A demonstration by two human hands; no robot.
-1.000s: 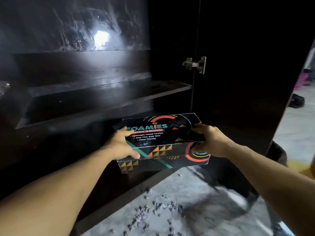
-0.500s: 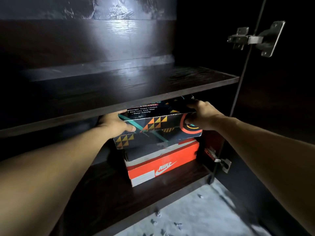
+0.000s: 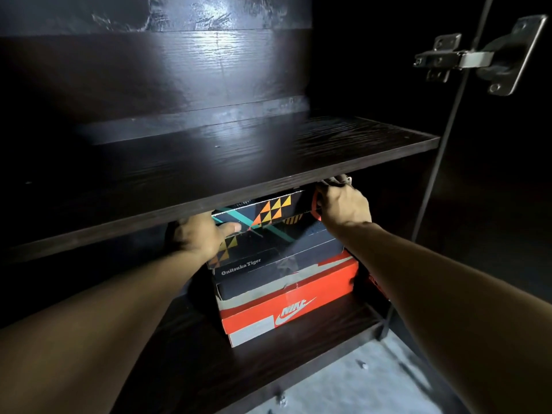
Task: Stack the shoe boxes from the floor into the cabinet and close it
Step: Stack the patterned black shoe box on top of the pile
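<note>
Left hand [image 3: 199, 234] clamped on the near-left end of the patterned shoe box [image 3: 270, 218], thumb laid flat along the front face, other fingers wrapped round the corner out of sight. Right hand [image 3: 343, 206] gripping the opposite end, palm pressed to the side wall, fingers curled up over the top edge just under the shelf [image 3: 227, 186]. Both forearms stretched forward and slightly upward from the bottom corners of the view, wrists nearly straight, converging on the box. Box held level inside the lower compartment of the dark cabinet [image 3: 179, 73], its upper part hidden behind the shelf's front edge. Directly below, a dark box marked Onitsuka Tiger [image 3: 254, 273], and under that a red-orange Nike box [image 3: 289, 312] resting on the cabinet floor. Patterned box possibly already touching the dark box's lid, though shadow and the hands make contact hard to confirm. Upper shelf surface bare of boxes, catching a pale glare on the wood grain. Metal hinge [image 3: 475, 59] fixed high at right, where the open door [image 3: 507, 189] meets the cabinet side. Grey floor [image 3: 352, 389] visible at bottom right, with a few small bits of debris.
</note>
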